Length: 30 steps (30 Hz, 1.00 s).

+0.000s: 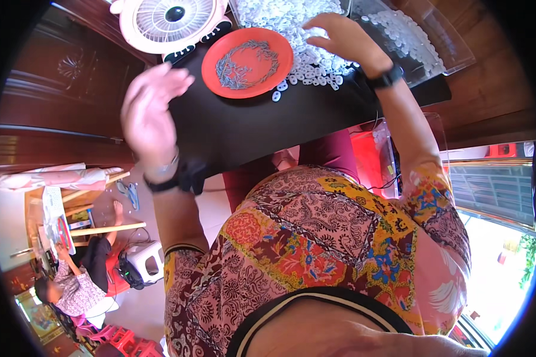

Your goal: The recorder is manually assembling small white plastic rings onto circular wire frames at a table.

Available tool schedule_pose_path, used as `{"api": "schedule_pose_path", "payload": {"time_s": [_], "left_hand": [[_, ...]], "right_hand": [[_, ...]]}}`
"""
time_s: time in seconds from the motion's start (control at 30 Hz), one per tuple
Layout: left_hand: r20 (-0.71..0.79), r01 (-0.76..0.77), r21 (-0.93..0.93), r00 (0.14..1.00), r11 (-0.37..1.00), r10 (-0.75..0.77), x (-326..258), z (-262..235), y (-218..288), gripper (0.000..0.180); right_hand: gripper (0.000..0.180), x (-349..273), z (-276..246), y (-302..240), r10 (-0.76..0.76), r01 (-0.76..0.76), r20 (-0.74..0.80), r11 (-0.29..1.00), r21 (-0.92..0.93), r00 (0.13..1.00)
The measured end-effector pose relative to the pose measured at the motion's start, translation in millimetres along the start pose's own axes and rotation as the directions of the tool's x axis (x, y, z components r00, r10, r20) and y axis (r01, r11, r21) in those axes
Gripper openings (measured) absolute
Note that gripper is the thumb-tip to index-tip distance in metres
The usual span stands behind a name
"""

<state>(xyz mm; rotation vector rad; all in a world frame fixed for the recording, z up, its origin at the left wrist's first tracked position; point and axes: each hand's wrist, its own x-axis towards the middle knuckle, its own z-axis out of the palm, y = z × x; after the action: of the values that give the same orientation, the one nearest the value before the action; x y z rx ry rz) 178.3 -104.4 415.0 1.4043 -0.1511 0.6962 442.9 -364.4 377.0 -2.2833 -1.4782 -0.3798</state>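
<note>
My left hand (pixel 152 113) is raised at the left edge of the dark table (pixel 232 128), slightly blurred, its fingers stretched out and nothing visible in them. Close to its fingertips lies a round red plate (pixel 248 64) with many thin grey metal pins or screws, spread mostly in a ring. My right hand (pixel 346 43) hovers over a heap of small white plastic pieces with two holes (pixel 304 68). Its thumb and forefinger are apart, and I see nothing between them. A few white pieces lie loose between the plate and the heap.
A pink fan (pixel 174 21) stands behind the plate. At the far right sits a clear plastic bin (pixel 452 38) with more white pieces. A red container (pixel 369 160) is below the table's right side. Another person (pixel 80 291) sits at the lower left, near red stools (pixel 122 340).
</note>
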Motion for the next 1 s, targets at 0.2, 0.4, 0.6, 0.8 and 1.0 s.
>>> {"api": "schedule_pose_path", "payload": {"time_s": [0.2, 0.4, 0.6, 0.8, 1.0], "left_hand": [[-0.069, 0.234, 0.108, 0.971, 0.966, -0.227, 44, 27, -60, 0.028], [-0.168, 0.246, 0.224, 0.963, 0.943, -0.212, 38, 11, -88, 0.022], [-0.239, 0.247, 0.273, 0.954, 0.930, -0.183, 39, -1, -101, 0.021], [-0.170, 0.213, 0.352, 0.972, 0.911, -0.161, 35, 8, -106, 0.018], [-0.104, 0.318, 0.401, 0.948, 0.859, -0.302, 33, 11, -118, 0.018]], "right_hand": [[0.035, 51, 32, 11, -0.018, 0.008, 0.192, 0.999, 0.049, 0.981], [0.015, 45, 53, 13, 0.050, -0.041, 0.141, 0.997, -0.065, 0.989], [0.012, 40, 55, 27, 0.055, -0.053, 0.066, 0.998, -0.030, 0.996], [0.017, 35, 49, 16, -0.018, -0.021, 0.187, 0.979, 0.202, 0.982], [0.017, 36, 66, 7, -0.073, 0.059, 0.192, 0.995, 0.075, 0.979]]}}
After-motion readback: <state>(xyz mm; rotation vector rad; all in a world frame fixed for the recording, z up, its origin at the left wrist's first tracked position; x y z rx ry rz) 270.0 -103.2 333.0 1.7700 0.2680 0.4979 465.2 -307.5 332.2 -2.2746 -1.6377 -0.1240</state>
